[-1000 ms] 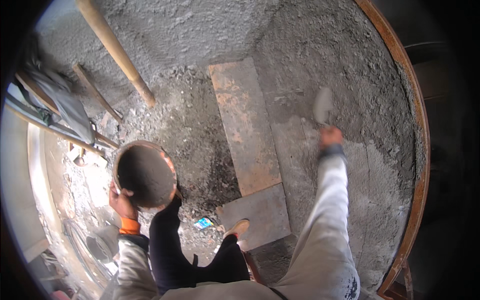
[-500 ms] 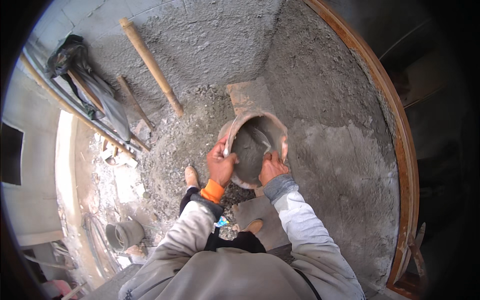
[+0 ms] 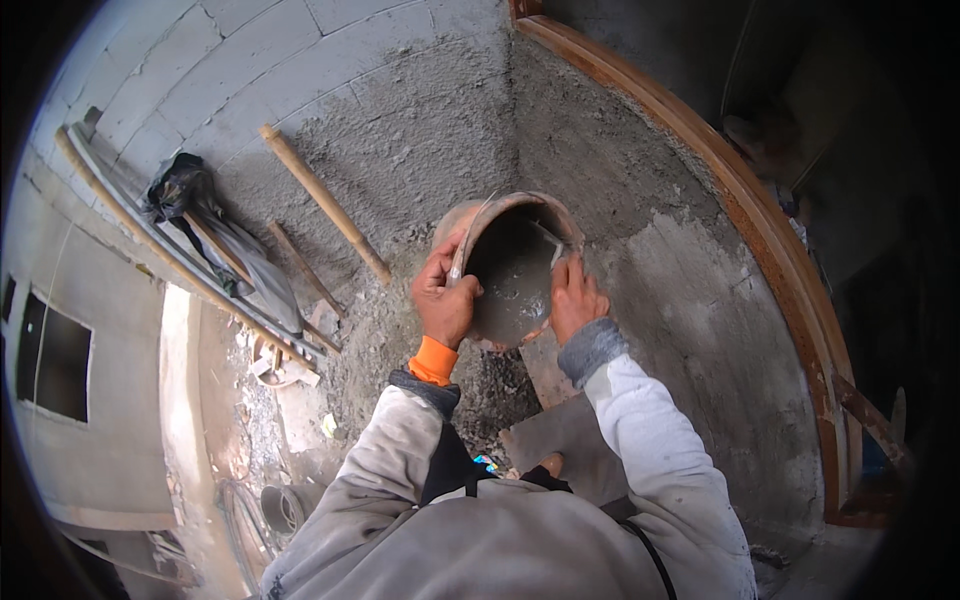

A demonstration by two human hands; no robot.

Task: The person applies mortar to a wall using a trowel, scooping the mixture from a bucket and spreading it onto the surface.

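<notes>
A round, mortar-smeared bucket (image 3: pixel 452 225) hangs tilted in front of me, its mouth turned toward me. Wet grey mortar (image 3: pixel 515 295) lies inside it. My left hand (image 3: pixel 446 300), at an orange cuff, is closed on the bucket's left rim with the thumb inside. At the right rim, my right hand (image 3: pixel 577 300) is closed round the handle of a trowel, mostly hidden by the fingers. The trowel's bent metal neck (image 3: pixel 548 238) reaches into the bucket; its blade is hard to make out in the shadow. The right hand also lies against the rim.
A rough plastered wall (image 3: pixel 400 130) meets another at a corner ahead. A bamboo pole (image 3: pixel 325 203) leans at the left, beside poles with a dark cloth (image 3: pixel 185 190). An orange-brown wooden frame (image 3: pixel 700 130) borders the right. A grey bucket (image 3: pixel 285 508) stands at lower left, a board (image 3: pixel 570 450) underfoot.
Both hands have raised the bucket a little and tipped its mouth more toward me. The right hand has shifted from inside the mouth to its right rim. My view has tilted up.
</notes>
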